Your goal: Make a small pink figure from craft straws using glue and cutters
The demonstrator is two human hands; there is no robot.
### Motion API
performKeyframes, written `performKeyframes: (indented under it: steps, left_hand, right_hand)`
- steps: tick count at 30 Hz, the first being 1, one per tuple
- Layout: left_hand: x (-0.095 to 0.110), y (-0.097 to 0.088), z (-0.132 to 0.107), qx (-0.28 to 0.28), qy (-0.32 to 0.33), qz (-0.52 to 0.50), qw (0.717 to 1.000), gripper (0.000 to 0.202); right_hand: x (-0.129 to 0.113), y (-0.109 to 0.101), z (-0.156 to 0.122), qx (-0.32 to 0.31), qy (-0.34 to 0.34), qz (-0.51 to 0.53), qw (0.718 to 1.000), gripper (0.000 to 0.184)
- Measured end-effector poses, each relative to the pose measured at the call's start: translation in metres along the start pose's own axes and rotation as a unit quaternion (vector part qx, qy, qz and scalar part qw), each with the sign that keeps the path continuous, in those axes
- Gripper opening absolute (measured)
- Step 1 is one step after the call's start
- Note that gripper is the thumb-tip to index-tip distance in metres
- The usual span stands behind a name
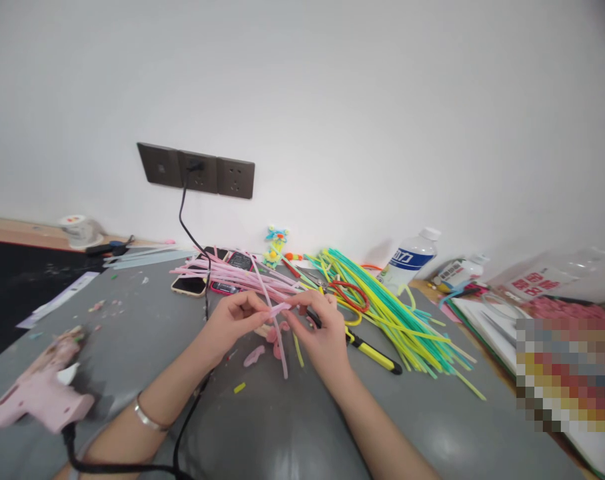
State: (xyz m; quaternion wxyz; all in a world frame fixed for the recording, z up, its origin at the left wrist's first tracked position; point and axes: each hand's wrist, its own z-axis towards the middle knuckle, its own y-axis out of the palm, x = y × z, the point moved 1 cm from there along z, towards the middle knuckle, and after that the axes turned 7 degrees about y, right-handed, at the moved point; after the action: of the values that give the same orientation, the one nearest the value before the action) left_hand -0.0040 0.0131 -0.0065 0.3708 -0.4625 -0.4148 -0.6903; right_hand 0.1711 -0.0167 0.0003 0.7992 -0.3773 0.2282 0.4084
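Observation:
A pale pink pipe cleaner (281, 353) is pinched between my two hands above the table, one long end reaching up and back and the other hanging down. My left hand (238, 325) holds it with thumb and forefinger. From the other side my right hand (323, 328) grips it with thumb and fingers, the fingertips almost meeting at a small bend. Just below, pink shaped pieces (254, 356) lie on the table. Behind my hands is a bundle of pink pipe cleaners (222, 272) over several phones (189, 285).
A pink glue gun (45, 400) lies at left, its black cord (182, 213) running to a wall socket (197, 172). Yellow and green pipe cleaners (392, 310), a yellow-black utility knife (375, 353) and a bottle (411, 259) are at right. A small colourful figure (275, 247) stands by the wall.

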Motion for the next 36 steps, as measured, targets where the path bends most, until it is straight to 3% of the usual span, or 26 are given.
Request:
performKeyframes:
  steps: [36]
  left_hand:
    - [0.0013, 0.0017, -0.0005, 0.008, -0.003, 0.019, 1.000, 0.022]
  right_hand:
    - [-0.0006, -0.0006, 0.0003, -0.002, -0.006, -0.013, 1.000, 0.005]
